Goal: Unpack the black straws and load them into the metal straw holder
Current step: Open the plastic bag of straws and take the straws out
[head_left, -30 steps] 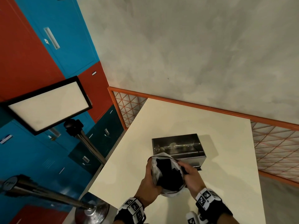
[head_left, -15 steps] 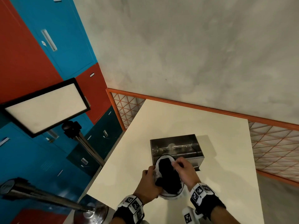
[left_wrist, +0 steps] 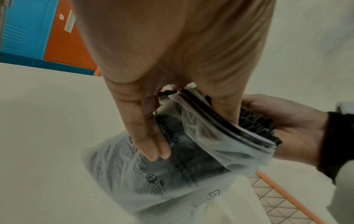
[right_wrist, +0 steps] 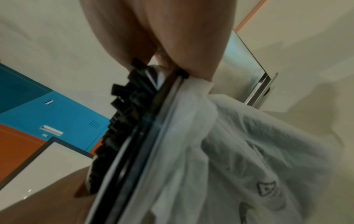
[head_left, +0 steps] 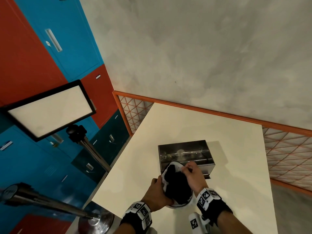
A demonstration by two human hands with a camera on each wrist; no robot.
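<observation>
A translucent zip bag (head_left: 170, 168) full of black straws (head_left: 177, 184) is held over the cream table, its open mouth facing me, just in front of the metal straw holder (head_left: 184, 152). My left hand (head_left: 156, 191) grips the bag's left side. In the left wrist view its fingers (left_wrist: 153, 145) press on the printed bag (left_wrist: 172, 181). My right hand (head_left: 190, 171) pinches the far right of the zip rim. In the right wrist view, straw ends (right_wrist: 124, 106) stick out beside the rim, with the holder (right_wrist: 245, 66) behind. The inside of the holder looks bare.
The table (head_left: 202, 125) stands in a corner with an orange mesh fence (head_left: 287, 157) behind it and to its right. To the left are a framed sign on a post (head_left: 49, 110), a metal stanchion (head_left: 50, 205) and coloured lockers (head_left: 25, 56).
My right hand slid from the bag's right side up to the far rim near the holder. The bag sank a little and its mouth opened wider. The left hand kept its grip.
</observation>
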